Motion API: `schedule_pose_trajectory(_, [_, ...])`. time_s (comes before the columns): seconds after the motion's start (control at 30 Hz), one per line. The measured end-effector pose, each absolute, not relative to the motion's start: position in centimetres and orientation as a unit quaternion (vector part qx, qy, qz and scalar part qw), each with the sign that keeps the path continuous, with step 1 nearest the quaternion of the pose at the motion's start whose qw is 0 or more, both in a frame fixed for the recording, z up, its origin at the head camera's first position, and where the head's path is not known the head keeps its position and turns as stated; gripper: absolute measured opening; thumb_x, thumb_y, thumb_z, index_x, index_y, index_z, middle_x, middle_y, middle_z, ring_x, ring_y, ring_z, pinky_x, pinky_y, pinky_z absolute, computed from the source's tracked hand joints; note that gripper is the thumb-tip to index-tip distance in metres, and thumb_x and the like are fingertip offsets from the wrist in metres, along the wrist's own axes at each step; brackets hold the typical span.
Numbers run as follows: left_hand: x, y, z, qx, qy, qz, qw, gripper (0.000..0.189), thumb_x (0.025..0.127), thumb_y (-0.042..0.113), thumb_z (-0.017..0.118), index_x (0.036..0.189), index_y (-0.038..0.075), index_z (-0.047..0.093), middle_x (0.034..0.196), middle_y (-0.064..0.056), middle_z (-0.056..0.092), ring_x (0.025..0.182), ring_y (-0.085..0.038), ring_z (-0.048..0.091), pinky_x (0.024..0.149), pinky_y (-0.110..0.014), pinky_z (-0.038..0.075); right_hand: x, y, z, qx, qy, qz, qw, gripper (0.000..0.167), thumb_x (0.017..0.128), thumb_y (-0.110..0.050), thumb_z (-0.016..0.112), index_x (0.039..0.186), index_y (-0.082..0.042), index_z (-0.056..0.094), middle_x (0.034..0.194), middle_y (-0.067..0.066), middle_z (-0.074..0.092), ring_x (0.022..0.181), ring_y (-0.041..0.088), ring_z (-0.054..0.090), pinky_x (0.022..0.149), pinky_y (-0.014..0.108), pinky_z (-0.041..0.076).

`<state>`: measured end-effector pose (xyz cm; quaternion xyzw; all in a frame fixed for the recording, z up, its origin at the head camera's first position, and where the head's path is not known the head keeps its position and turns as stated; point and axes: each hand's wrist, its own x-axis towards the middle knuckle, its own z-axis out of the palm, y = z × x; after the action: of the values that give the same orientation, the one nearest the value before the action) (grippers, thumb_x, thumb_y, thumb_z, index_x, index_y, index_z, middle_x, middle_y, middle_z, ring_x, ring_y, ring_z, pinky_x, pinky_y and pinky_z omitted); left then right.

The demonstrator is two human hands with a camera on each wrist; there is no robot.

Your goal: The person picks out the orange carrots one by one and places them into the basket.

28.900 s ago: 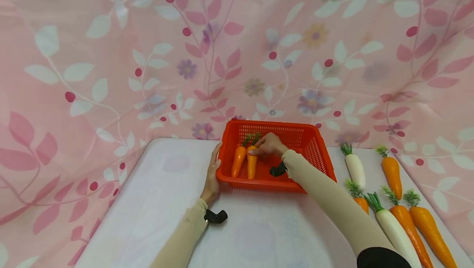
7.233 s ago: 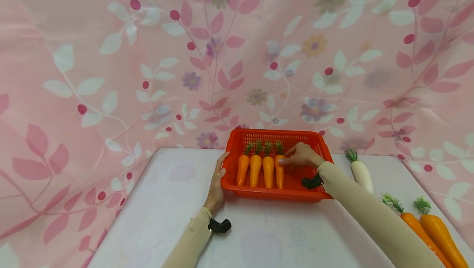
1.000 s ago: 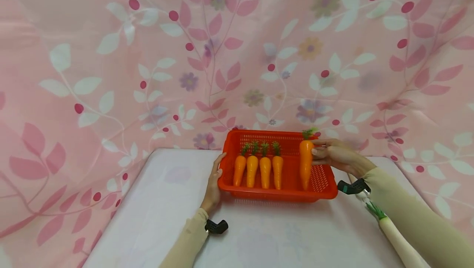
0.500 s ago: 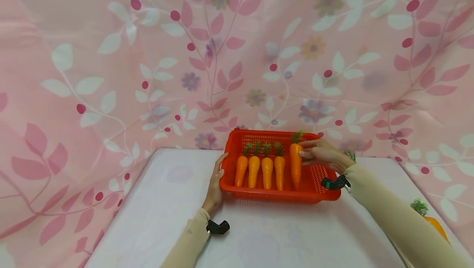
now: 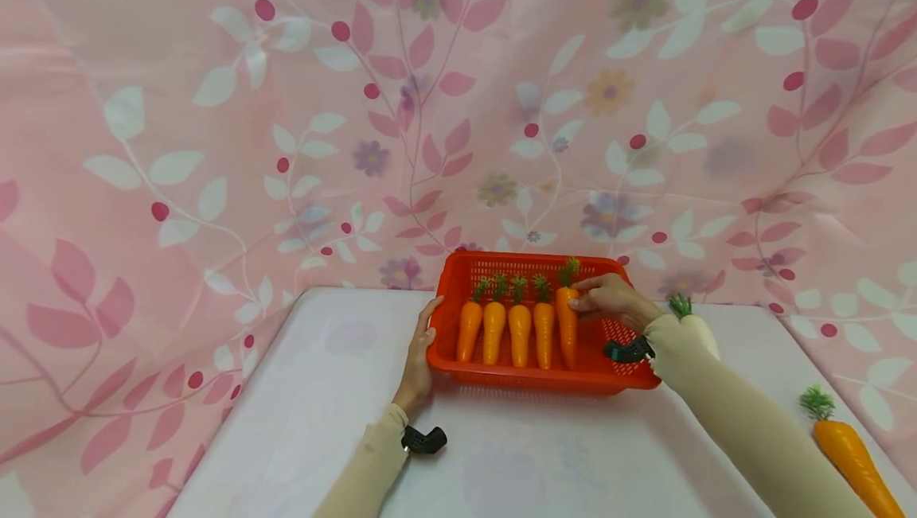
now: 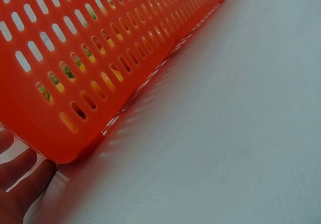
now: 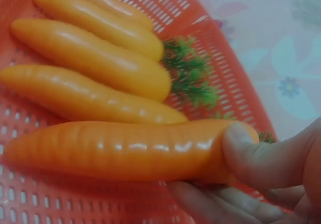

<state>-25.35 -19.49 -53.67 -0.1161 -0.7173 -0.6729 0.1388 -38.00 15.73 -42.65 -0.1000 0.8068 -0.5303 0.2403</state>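
Observation:
In the head view, my right hand pinches an orange carrot with green leafy tops inside the red plastic basket. The right wrist view shows the thumb on top of the carrot's thick end and fingers beneath it. Several other carrots lie side by side to its left, tips toward me and greens toward the back wall. My left hand rests against the basket's left side. Its fingers look fairly straight, touching the basket's edge in the left wrist view.
A white radish with green tops lies right of the basket, partly behind my right sleeve. Another carrot lies near the right edge of the white-covered table. A pink floral cloth hangs behind.
Over the last second my right hand has brought the carrot leftward and down beside the row in the basket. Earlier, the basket held fewer carrots and more vegetables lay at right. The left hand stays at the basket.

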Motion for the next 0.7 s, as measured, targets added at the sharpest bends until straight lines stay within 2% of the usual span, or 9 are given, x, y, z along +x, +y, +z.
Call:
schedule_pose_trajectory(0.4, [-25.4,-19.5,-53.8,-0.109,-0.718,-0.673,0.139,0.057,0.110,0.034,0.027,0.166,0.030,0.032,0.174,0.005,0.027,0.160,-0.030,0.029,0.127,-0.063,0.028,-38.3,14.6,-43.6,-0.088,0.839,-0.483,0.235,0.059,0.101,-0.007,0.069,0.147,0.020,0.046,0.139,0.038,0.061,0.116,0.041,0.073,0.099,0.056,0.057])
schedule_pose_trajectory(0.7, [-25.3,-19.4,-53.7,-0.105,-0.724,-0.666,0.143,0.056,0.110,0.032,0.026,0.166,0.030,0.033,0.174,0.004,0.027,0.161,-0.031,0.028,0.127,-0.064,0.027,-38.3,14.2,-43.7,-0.097,0.858,-0.449,0.229,0.057,0.100,-0.009,0.071,0.143,0.022,0.050,0.130,0.036,0.068,0.111,0.043,0.075,0.097,0.054,0.060])
